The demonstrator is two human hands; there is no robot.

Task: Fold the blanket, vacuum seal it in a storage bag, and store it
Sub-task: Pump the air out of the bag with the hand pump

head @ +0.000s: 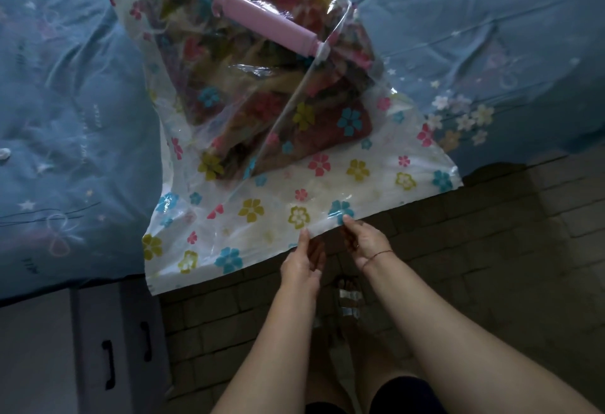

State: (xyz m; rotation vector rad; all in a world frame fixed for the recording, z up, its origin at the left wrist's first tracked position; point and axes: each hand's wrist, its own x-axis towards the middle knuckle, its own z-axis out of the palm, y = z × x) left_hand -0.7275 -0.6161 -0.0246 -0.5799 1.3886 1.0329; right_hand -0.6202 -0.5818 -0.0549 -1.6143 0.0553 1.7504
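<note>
Blue bed sheet (491, 36) spreads beyond both hands, its small printed marks too blurred to read; dark brick floor (491, 249) runs beneath the arms; the flower-printed storage bag (262, 204) lies just ahead of the hands, its near edge overhanging the bed; the folded blanket (262, 86) sits inside, further off; grey drawers (108, 348) low to the left; pink pump (265, 22) atop the bag, far ahead; left hand (302, 263) and right hand (363, 243), side by side, each pinch the bag's near edge, thumb on top; red thread (376, 256) on the right wrist.
</note>
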